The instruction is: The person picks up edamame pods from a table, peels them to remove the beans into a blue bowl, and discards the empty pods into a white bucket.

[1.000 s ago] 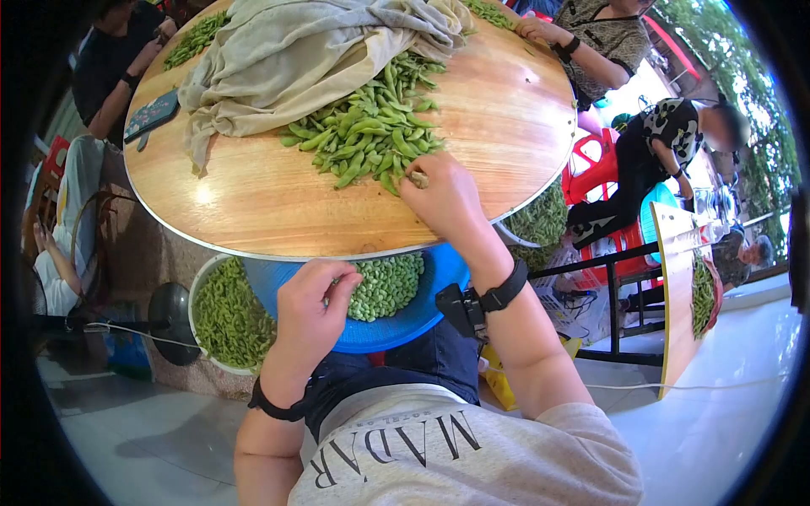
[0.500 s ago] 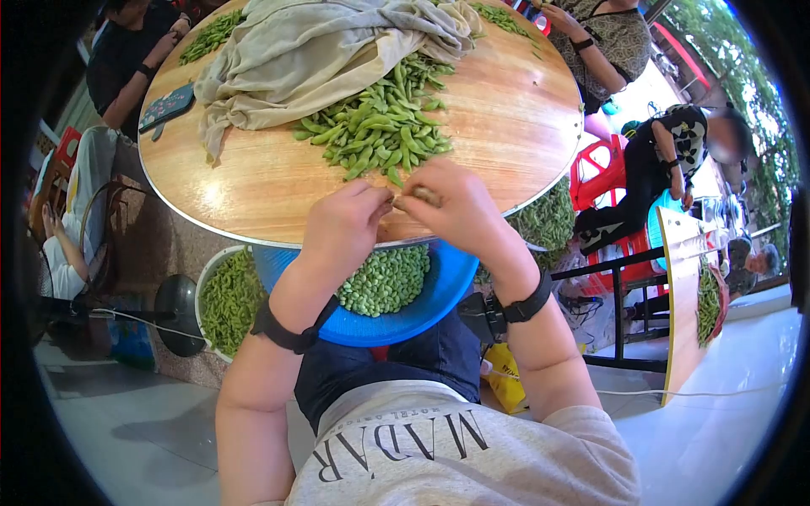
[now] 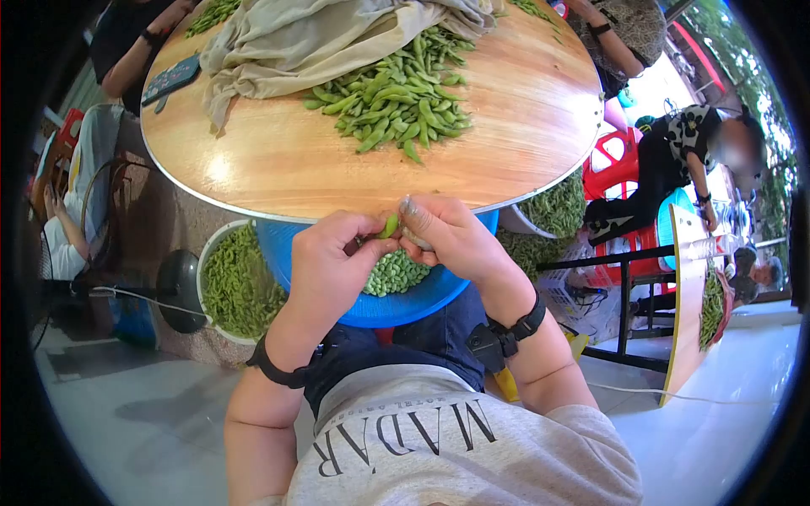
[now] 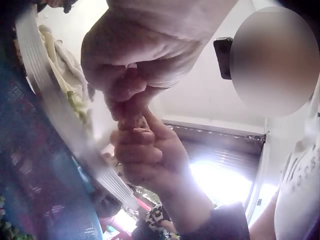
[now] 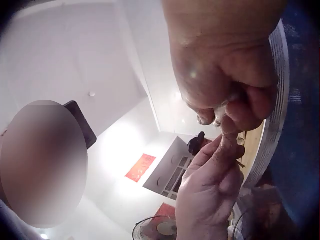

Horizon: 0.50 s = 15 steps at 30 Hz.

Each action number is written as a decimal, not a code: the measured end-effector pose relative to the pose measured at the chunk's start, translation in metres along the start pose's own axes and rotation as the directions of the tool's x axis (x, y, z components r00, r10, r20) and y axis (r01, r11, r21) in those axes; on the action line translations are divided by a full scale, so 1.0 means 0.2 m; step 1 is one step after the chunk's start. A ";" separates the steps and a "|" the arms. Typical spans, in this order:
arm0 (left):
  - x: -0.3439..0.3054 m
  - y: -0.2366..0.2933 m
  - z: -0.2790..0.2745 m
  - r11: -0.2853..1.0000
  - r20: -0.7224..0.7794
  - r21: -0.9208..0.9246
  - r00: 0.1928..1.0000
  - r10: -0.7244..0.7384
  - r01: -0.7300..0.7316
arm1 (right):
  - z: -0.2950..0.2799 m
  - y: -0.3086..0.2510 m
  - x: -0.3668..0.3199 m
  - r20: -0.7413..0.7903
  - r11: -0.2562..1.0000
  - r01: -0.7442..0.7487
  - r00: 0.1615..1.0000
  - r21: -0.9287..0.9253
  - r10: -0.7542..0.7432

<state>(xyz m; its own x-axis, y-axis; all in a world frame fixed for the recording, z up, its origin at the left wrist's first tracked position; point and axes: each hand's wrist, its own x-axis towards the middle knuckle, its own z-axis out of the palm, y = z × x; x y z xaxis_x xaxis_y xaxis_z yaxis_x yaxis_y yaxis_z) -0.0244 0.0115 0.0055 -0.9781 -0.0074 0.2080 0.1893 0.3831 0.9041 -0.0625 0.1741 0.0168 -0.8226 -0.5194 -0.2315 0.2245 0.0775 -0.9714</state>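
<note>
In the head view, a green soybean pod [image 3: 388,226] lies between my two hands near the table edge. My left hand [image 3: 329,261] pinches it between thumb and fingers. My right hand [image 3: 460,238] grips at the pod's other end with curled fingers, and something greyish covers its thumb tip. Below the hands is a blue basin [image 3: 354,315] holding shelled green beans [image 3: 395,274]. Ahead of them a pile of pods [image 3: 396,105] lies on the round wooden table [image 3: 278,173]. Both wrist views show the fingertips of the left hand [image 4: 150,45] and right hand [image 4: 155,155] meeting.
A beige cloth [image 3: 295,55] covers part of the table, with a phone [image 3: 171,82] at its left. A tub of pods [image 3: 240,287] stands lower left, another container of pods [image 3: 553,207] at right. Other people sit around, beside red stools [image 3: 612,164].
The right hand has come back from the pile's edge and met the left hand over the table rim, then both lowered above the basin. A green pod now shows between them.
</note>
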 end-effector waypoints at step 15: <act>-0.26 -0.17 -0.09 0.999 -0.156 -0.033 0.987 0.036 -0.042 | 0.22 0.05 0.03 0.096 0.972 -0.148 0.981 -0.183 0.167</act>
<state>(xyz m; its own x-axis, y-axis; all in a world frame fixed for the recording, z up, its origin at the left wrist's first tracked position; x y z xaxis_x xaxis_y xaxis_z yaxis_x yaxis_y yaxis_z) 0.0217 -0.0184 -0.0287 -0.9453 -0.1374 0.2959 0.2326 0.3521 0.9066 -0.0415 0.1336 0.0081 -0.7196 -0.5780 -0.3848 0.2441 0.3082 -0.9195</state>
